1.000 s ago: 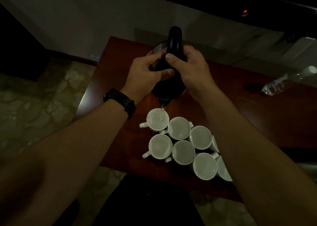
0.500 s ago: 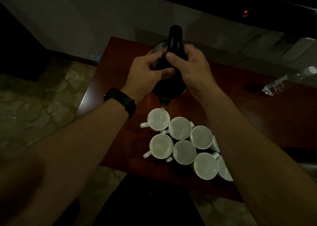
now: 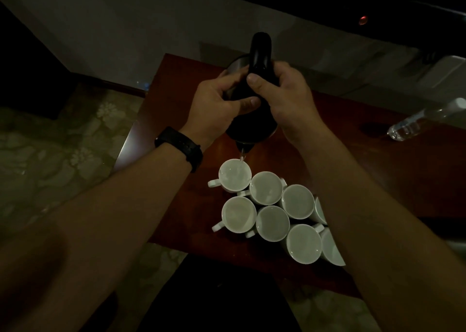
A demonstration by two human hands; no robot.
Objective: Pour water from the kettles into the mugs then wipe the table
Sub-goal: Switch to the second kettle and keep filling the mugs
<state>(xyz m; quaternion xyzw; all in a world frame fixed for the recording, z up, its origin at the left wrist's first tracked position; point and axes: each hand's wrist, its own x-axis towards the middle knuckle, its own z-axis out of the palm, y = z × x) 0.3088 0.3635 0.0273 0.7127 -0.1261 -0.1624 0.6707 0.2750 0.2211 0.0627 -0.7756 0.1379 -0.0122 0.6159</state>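
**Kettle tipped over the corner mug, water running**

We judge the pouring step to be in hand, with the wiping a long way off. Our left hand (image 3: 216, 107), with a black wristband (image 3: 180, 146) behind it, curls round the left flank of the black-and-steel electric kettle (image 3: 252, 124), thumb across its dark body. The kettle hangs spout-down above the table, at 12 o'clock from the cluster of mugs. Our right hand (image 3: 290, 99) grips the handle side, thumb laid on the black handle. A thin stream of water (image 3: 242, 155) falls from the spout into the round white ceramic mug (image 3: 235, 174) at the cluster's 11 o'clock corner. That mug seems to hold water, though we cannot tell how full it is.

Next, we reckon, the kettle must be levelled before this mug brims. Then the spout should shift toward 3 o'clock, over the neighbouring white mug (image 3: 266, 188), which touches the first. The mugs stand rim to rim, so any drip between them lands on wood or in the wrong mug. In this dim light we cannot say whether the other mugs are filled.

At 9 o'clock lies a pale patterned floor (image 3: 50, 155). The glossy red-brown wooden table (image 3: 378, 175) carries the mugs near its front edge. A clear plastic bottle (image 3: 423, 119) lies on its side at 3 o'clock. A pale wall (image 3: 126, 28) stands at 12 o'clock, and a dark panel with a small red light (image 3: 362, 20) sits at 1 o'clock. No cloth shows.
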